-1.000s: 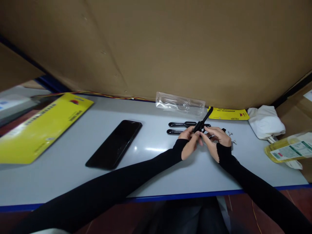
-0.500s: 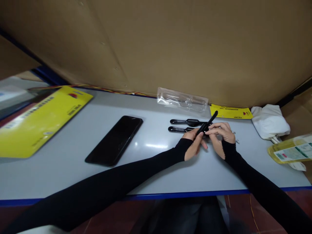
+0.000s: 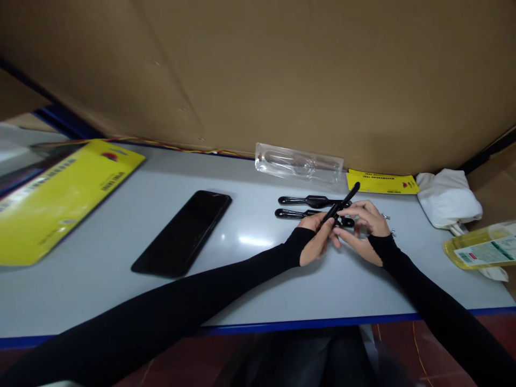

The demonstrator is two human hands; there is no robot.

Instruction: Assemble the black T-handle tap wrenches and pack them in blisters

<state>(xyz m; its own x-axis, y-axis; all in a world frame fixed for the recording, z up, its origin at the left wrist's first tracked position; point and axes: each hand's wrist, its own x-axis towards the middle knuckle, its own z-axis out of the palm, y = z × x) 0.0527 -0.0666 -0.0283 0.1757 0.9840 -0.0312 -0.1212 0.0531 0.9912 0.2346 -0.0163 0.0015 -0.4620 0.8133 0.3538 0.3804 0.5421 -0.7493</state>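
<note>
My left hand [image 3: 316, 239] is closed around a black spokeshave [image 3: 350, 196], which is held tilted with one handle pointing up and away. My right hand [image 3: 365, 223] has its fingers and thumb curled at the middle of the same spokeshave; the exact contact point is too small to make out. Behind and beneath the hands, a second spokeshave [image 3: 316, 201] and a third spokeshave [image 3: 291, 214] lie side by side on the table, partly covered by the held one and my hands. Small metal pieces [image 3: 386, 216], possibly screws, lie just right of my right hand.
A clear plastic blister [image 3: 298, 164] and yellow cards [image 3: 382, 183] lie along the back. At right are a white cloth bundle [image 3: 449, 199] and a bottle of yellow liquid [image 3: 479, 250]. A black phone [image 3: 183, 234] and a larger yellow card [image 3: 68, 199] lie at left.
The right thumb and fingers have spread slightly and shifted at the spokeshave's middle. The left hand keeps its hold. The whole view has shifted a little.
</note>
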